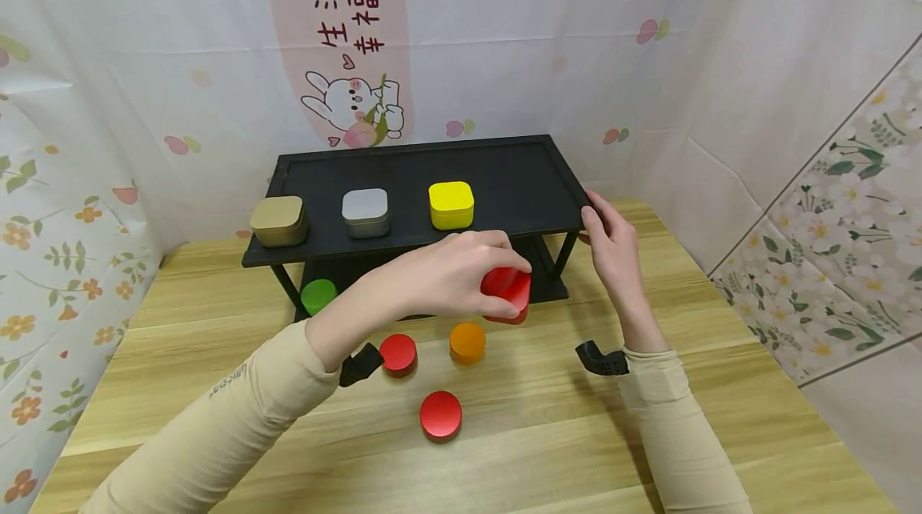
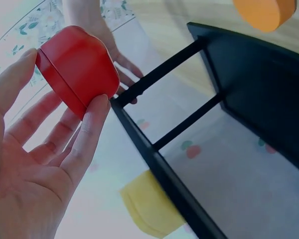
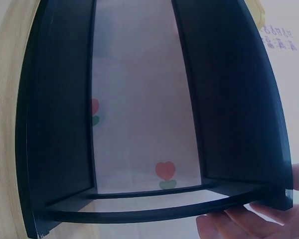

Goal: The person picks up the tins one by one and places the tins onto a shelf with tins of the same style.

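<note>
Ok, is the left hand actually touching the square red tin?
Touching. The left wrist view shows it: the left hand grips the square red tin, fingertips against it on two sides, no gap visible there.

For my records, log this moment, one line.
left hand: holds red tin | right hand: grips black shelf | three tins: on top

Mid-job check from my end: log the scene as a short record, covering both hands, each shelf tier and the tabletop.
Left hand: holds red square tin in its fingers, off the table
Right hand: touches the black shelf at its right end
Upper tier, left to right: gold tin; silver tin; yellow tin
Lower tier: green round tin, left end
Tabletop: orange round tin; two red round tins, one nearer the person
</note>
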A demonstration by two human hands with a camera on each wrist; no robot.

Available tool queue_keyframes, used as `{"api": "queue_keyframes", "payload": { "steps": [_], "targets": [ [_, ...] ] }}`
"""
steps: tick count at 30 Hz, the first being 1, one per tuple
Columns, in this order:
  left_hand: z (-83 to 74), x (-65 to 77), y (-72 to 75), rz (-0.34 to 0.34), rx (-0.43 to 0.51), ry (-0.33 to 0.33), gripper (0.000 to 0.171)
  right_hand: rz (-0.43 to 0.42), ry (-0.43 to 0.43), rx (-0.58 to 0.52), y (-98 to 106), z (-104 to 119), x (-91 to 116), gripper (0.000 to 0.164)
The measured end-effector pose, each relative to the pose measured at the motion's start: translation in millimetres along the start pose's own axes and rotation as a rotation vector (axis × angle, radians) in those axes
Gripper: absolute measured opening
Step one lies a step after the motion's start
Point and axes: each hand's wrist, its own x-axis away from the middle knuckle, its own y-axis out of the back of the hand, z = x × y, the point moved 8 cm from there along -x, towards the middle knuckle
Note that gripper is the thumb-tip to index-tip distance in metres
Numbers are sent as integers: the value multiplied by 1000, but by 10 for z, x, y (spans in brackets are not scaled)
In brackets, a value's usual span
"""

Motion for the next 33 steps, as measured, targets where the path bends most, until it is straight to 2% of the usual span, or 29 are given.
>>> {"api": "queue_keyframes", "payload": {
  "steps": [11, 33],
  "targets": [
    [-51, -212, 216, 15, -36, 9, 49, 5, -4, -11, 3, -23, -3, 54],
    [82, -679, 515, 49, -88, 77, 44, -1, -7, -13, 5, -53, -22, 56]
  ]
}}
